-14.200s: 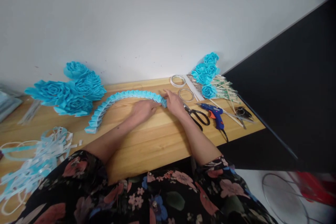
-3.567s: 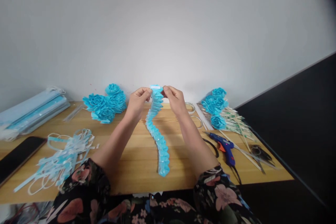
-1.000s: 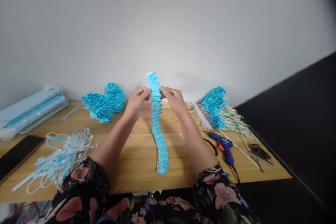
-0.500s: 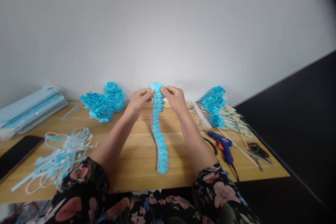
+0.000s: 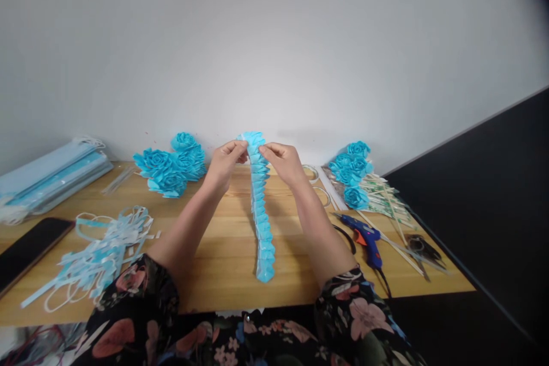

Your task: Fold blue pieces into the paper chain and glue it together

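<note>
A long blue pleated strip (image 5: 259, 206) runs down the middle, its upper part raised and its lower end toward me. My left hand (image 5: 226, 164) pinches the strip's left edge near the top, thumb against forefinger. On the opposite edge, at about the same height, my right hand (image 5: 283, 161) has its thumb and fingertips closed on the same strip. The strip's far top end curls over beyond my fingers. Its pleats overlap like petals along the right side.
Blue flowers (image 5: 171, 164) stand at the back left, more blue flowers (image 5: 351, 167) at the back right. A glue gun (image 5: 363, 235), sticks (image 5: 392, 206) and scissors (image 5: 422, 249) lie right. At left are face masks (image 5: 55, 177), a phone (image 5: 32, 249) and cut-off scraps (image 5: 100, 251).
Both hands have shifted slightly at the strip's upper part, my left a little up and left. The strip's top sits slightly higher, and the view has moved a little.
</note>
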Action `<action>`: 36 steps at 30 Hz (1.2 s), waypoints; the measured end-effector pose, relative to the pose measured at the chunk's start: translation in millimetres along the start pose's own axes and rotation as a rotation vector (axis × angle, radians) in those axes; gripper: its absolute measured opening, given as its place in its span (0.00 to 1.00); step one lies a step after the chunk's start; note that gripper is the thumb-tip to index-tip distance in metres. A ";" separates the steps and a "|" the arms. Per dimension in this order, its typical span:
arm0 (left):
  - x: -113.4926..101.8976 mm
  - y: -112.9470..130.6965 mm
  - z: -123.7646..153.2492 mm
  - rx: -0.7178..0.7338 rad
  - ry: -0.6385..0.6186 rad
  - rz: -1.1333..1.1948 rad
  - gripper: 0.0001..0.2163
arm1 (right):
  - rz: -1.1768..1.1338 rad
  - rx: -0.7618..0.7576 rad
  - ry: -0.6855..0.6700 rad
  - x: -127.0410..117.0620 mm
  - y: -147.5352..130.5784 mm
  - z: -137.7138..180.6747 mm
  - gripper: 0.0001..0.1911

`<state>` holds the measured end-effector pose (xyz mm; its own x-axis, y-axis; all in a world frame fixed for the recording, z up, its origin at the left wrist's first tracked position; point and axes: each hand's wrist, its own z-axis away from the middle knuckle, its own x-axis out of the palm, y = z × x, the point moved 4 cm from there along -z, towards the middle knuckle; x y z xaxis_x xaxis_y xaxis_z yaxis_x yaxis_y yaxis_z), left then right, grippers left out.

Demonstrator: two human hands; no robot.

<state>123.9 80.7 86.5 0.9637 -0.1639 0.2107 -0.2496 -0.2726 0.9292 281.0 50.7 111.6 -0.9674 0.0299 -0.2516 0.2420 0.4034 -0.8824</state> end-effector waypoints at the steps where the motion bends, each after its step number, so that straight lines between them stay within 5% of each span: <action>1: 1.2 -0.5 0.1 -0.011 -0.024 -0.005 0.18 | -0.001 0.003 0.019 -0.7 0.6 -0.5 0.19; 11: 6.9 2.1 4.6 -0.028 -0.145 -0.143 0.16 | 0.015 -0.005 0.131 -7.7 -3.0 -0.1 0.21; 36: -4.7 1.7 -2.3 0.061 0.035 -0.037 0.14 | 0.004 -0.001 -0.004 -1.8 2.0 -0.3 0.27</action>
<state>119.2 83.2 87.7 0.9748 -0.1200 0.1881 -0.2182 -0.3353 0.9165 283.2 51.7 110.3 -0.9662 0.0277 -0.2563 0.2453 0.4039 -0.8813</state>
